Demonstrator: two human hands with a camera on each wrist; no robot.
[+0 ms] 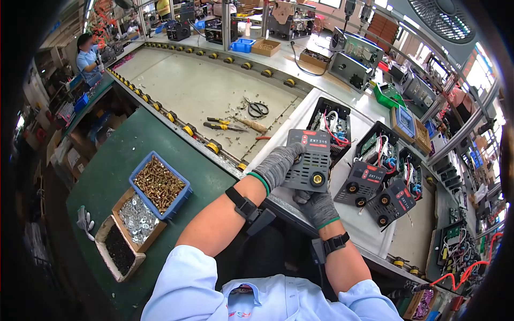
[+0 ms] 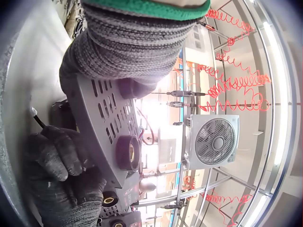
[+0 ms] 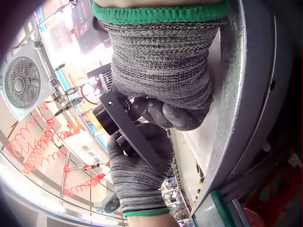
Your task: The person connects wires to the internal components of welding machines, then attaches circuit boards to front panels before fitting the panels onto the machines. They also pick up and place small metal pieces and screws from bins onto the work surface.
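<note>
A grey welder front panel (image 1: 310, 160), with a red label, vent slots and a round brass-centred socket, is held tilted above the front edge of the white bench (image 1: 364, 230). My gloved left hand (image 1: 296, 153) grips its left edge, fingers curled over the face. Under the panel's lower edge, my gloved right hand (image 1: 303, 197) holds it from below. The left wrist view shows the panel (image 2: 102, 123) from the side, between the left glove (image 2: 128, 52) and the right glove (image 2: 57, 165). In the right wrist view the right glove (image 3: 161, 80) pinches the panel's edge (image 3: 128, 132).
Two more grey panels (image 1: 364, 182) (image 1: 393, 200) and open machine cases with wiring (image 1: 332, 125) lie on the bench to the right. On the green table at left stand a blue bin of brass screws (image 1: 159, 184) and boxes of washers (image 1: 136, 218). Pliers (image 1: 225, 125) lie beyond.
</note>
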